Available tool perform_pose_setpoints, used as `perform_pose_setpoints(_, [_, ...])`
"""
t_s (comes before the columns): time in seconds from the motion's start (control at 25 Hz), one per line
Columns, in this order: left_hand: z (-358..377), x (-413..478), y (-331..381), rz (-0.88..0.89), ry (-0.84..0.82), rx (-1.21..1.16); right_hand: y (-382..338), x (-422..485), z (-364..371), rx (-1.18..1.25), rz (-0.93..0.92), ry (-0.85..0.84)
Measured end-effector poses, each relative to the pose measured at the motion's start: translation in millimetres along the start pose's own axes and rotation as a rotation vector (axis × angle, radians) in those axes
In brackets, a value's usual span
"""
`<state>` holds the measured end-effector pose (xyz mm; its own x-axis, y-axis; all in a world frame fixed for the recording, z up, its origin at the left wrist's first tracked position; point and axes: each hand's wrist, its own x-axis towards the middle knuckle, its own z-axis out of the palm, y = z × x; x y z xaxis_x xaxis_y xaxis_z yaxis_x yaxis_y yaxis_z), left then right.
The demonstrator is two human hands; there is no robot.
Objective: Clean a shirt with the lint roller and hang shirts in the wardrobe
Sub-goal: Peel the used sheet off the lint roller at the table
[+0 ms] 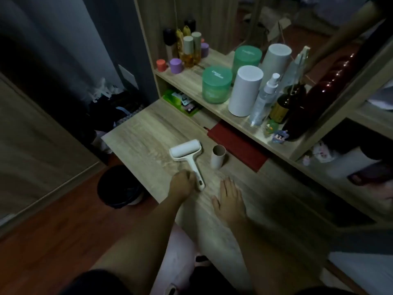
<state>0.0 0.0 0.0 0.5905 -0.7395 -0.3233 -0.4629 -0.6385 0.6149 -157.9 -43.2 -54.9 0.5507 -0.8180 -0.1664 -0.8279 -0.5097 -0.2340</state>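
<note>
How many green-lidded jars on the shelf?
1 for certain: the green jar stands at the shelf front, left of the white cylinder. A second green shape behind it looks like a mirror reflection.

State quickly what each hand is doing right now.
Left hand: closed, gripping the lint roller by its handle.
Right hand: open, flat on the table, holding nothing.

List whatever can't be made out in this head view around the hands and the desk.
- Left hand: whether its fingers close round the lint roller's handle; head view, its own back hides them.
- Green jar: lid lettering, head view, too small and blurred.
- Dark pile left of the desk: head view, too dim to identify.
</note>
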Motion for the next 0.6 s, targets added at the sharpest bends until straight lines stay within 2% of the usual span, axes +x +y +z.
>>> perform_pose_setpoints(0.2, [24.7, 28.7, 13.0, -0.292, 0.073, -0.302, 2.6, -2.1, 9.7, -0.027, -0.006, 0.122])
perform_pose_setpoints(0.32, [32.7, 39.0, 15.9, -0.374, 0.091, -0.361, 1.2, 1.4, 4.0, -0.036, 0.022, 0.100])
perform_pose_setpoints(0.4, [33.0, 38.0, 15.5, -0.398, 0.122, -0.388, 1.7, -0.2, 4.9, -0.036, 0.020, 0.094])
perform_pose_setpoints(0.48, [28.2, 30.1, 15.9, -0.361, 0.173, -0.445, 3.2, -1.5, 6.8, -0.026, 0.021, 0.076])
perform_pose_setpoints(0.6, [12.4, 9.0, 9.3, -0.294, 0.231, -0.409, 4.9, 0.0, 9.9, 0.017, 0.015, 0.043])
